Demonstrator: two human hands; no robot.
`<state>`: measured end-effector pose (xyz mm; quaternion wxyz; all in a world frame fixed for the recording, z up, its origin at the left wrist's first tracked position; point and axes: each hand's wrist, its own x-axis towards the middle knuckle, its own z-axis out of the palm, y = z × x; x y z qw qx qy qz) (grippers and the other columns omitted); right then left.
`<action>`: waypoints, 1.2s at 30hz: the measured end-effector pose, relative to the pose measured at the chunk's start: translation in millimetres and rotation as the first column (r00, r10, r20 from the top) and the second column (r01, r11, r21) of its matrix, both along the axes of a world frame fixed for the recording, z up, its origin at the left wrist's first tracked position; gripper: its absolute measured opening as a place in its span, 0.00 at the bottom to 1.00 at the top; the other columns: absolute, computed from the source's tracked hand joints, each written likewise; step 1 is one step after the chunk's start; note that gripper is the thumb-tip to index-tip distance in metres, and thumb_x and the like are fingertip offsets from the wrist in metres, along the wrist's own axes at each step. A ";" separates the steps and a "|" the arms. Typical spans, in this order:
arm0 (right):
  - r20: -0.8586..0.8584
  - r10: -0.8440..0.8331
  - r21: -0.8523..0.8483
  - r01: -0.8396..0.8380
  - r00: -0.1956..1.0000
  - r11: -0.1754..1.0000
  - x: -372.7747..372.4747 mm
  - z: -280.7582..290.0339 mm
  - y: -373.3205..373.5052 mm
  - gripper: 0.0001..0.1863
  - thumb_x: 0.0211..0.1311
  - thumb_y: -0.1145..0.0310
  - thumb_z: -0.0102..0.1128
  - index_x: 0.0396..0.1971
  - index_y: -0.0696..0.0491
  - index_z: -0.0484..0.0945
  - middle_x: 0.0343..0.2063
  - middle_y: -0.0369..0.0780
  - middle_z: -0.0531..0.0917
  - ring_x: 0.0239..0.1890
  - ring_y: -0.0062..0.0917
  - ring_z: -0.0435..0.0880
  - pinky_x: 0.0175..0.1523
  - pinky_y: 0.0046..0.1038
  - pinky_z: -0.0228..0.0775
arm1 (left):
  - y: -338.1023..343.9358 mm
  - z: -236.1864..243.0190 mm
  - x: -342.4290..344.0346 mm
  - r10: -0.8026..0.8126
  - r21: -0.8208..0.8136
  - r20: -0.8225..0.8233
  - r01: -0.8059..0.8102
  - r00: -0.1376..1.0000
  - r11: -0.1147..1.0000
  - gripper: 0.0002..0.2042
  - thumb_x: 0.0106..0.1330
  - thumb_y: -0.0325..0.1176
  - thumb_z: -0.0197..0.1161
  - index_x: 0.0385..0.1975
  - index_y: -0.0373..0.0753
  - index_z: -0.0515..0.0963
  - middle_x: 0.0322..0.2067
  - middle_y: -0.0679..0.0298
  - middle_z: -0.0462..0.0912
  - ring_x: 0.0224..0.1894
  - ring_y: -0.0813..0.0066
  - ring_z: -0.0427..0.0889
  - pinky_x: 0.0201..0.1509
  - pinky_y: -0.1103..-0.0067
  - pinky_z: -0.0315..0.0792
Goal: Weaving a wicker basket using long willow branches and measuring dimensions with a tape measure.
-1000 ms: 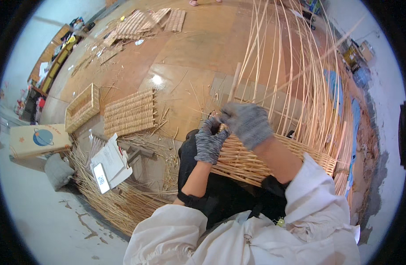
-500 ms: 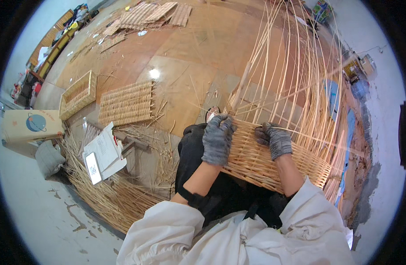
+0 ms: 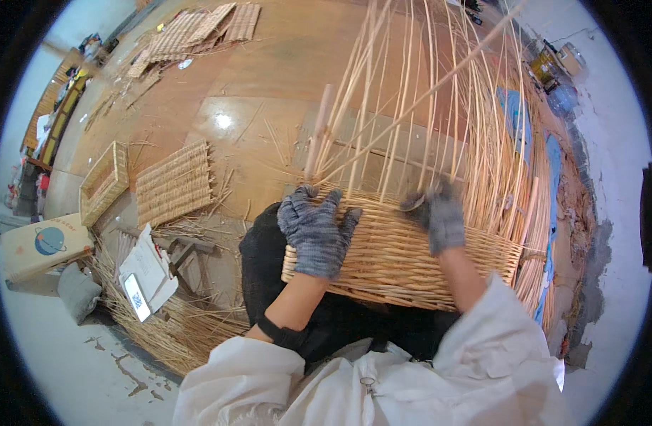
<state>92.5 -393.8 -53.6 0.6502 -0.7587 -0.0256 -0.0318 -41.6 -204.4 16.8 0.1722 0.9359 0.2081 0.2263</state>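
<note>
A partly woven wicker panel (image 3: 382, 248) lies across my lap, with long upright willow rods (image 3: 386, 135) rising from its far edge. My left hand (image 3: 315, 231), in a grey knit glove, rests on the panel's left end with its fingers spread. Along the far edge to the right is my gloved right hand (image 3: 439, 219), its fingers smeared by motion, so their grip is unclear. A long loose rod (image 3: 418, 103) slants from near the left end up to the right, across the uprights. A thicker stick (image 3: 317, 135) stands at the far left corner.
On the left lie a finished woven panel (image 3: 175, 183), a rectangular wicker tray (image 3: 102, 186), a cardboard box (image 3: 45, 245) and a phone (image 3: 136, 297) on papers, beside loose rods (image 3: 177, 334). More panels (image 3: 198, 32) lie far off. A wall (image 3: 617, 213) stands right.
The panel has shifted left and lies flatter across my lap. My left hand has spread its fingers; the right has moved slightly. The loose rod has swung from low at the right to slanting upward.
</note>
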 end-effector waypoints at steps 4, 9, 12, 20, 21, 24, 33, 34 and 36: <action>-0.596 0.212 0.497 0.149 0.775 0.855 -19.3 86.9 -34.1 0.11 0.58 0.71 0.48 0.40 0.57 0.69 0.24 0.39 0.75 0.20 0.24 0.71 0.26 0.22 0.66 | -31.1 22.3 25.1 -0.429 0.083 -0.039 0.431 0.903 0.899 0.20 0.49 0.51 0.59 0.40 0.51 0.75 0.40 0.60 0.71 0.48 0.61 0.66 0.59 0.61 0.46; -0.753 0.434 0.344 -0.267 0.494 0.900 -18.6 103.6 -24.4 0.12 0.57 0.66 0.51 0.37 0.58 0.71 0.24 0.43 0.79 0.20 0.28 0.76 0.26 0.25 0.68 | -24.2 -2.8 20.3 -0.457 0.064 -0.155 0.471 0.876 0.880 0.26 0.51 0.54 0.55 0.50 0.51 0.68 0.39 0.57 0.71 0.47 0.62 0.67 0.60 0.57 0.41; -0.524 0.316 -0.133 -0.443 0.791 0.887 21.4 95.5 -5.0 0.12 0.52 0.72 0.55 0.38 0.58 0.71 0.29 0.46 0.79 0.31 0.32 0.78 0.37 0.25 0.71 | -43.4 9.4 15.7 -0.436 0.072 -0.229 0.462 0.870 0.884 0.30 0.51 0.57 0.53 0.51 0.46 0.66 0.37 0.54 0.71 0.47 0.60 0.66 0.60 0.54 0.36; 0.075 0.075 -0.278 -0.052 0.994 0.959 41.9 62.0 4.7 0.24 0.50 0.73 0.54 0.51 0.56 0.65 0.39 0.48 0.76 0.39 0.31 0.76 0.45 0.28 0.67 | -72.8 11.4 31.0 -0.335 -0.060 -0.271 0.332 0.902 0.941 0.22 0.47 0.55 0.58 0.38 0.48 0.77 0.39 0.51 0.69 0.51 0.56 0.61 0.61 0.54 0.32; -0.094 0.027 -0.049 -0.032 0.995 0.998 12.1 70.7 -13.6 0.24 0.50 0.75 0.53 0.50 0.57 0.65 0.39 0.48 0.76 0.40 0.29 0.76 0.45 0.27 0.67 | -63.6 16.8 20.5 -0.335 -0.060 -0.277 0.332 0.900 0.941 0.22 0.47 0.55 0.58 0.38 0.48 0.77 0.39 0.51 0.69 0.51 0.56 0.61 0.61 0.54 0.32; -0.272 -0.010 0.060 0.027 0.962 0.998 -17.8 45.7 -87.9 0.21 0.52 0.76 0.51 0.49 0.58 0.66 0.39 0.47 0.75 0.39 0.26 0.75 0.45 0.24 0.66 | -76.8 4.1 30.2 -0.274 0.238 0.152 0.234 0.950 0.943 0.26 0.46 0.57 0.58 0.42 0.48 0.75 0.40 0.53 0.70 0.52 0.54 0.62 0.60 0.56 0.40; -0.036 -0.202 0.110 0.205 0.979 0.973 -9.8 65.6 -98.2 0.20 0.53 0.74 0.54 0.49 0.55 0.68 0.35 0.39 0.78 0.36 0.26 0.76 0.41 0.23 0.69 | -144.9 14.6 59.8 -0.539 -0.124 -0.583 0.590 0.608 0.798 0.30 0.52 0.61 0.49 0.53 0.51 0.65 0.42 0.57 0.72 0.50 0.59 0.65 0.59 0.56 0.42; -0.156 -0.209 0.270 0.245 0.965 0.931 -26.1 62.9 -122.2 0.20 0.53 0.73 0.56 0.48 0.55 0.69 0.33 0.39 0.79 0.34 0.25 0.77 0.39 0.23 0.70 | -147.1 4.6 53.1 -0.454 0.117 -0.454 0.556 0.767 0.823 0.30 0.52 0.61 0.48 0.52 0.51 0.65 0.42 0.58 0.71 0.50 0.60 0.65 0.60 0.56 0.42; -0.138 -0.175 0.152 0.196 0.975 0.969 -30.9 61.6 -154.8 0.18 0.53 0.74 0.56 0.46 0.55 0.71 0.32 0.39 0.79 0.32 0.23 0.77 0.37 0.22 0.71 | -162.6 -13.2 52.7 -0.543 0.330 -0.050 0.527 0.838 0.783 0.29 0.53 0.58 0.49 0.53 0.51 0.65 0.47 0.56 0.68 0.52 0.60 0.64 0.60 0.57 0.41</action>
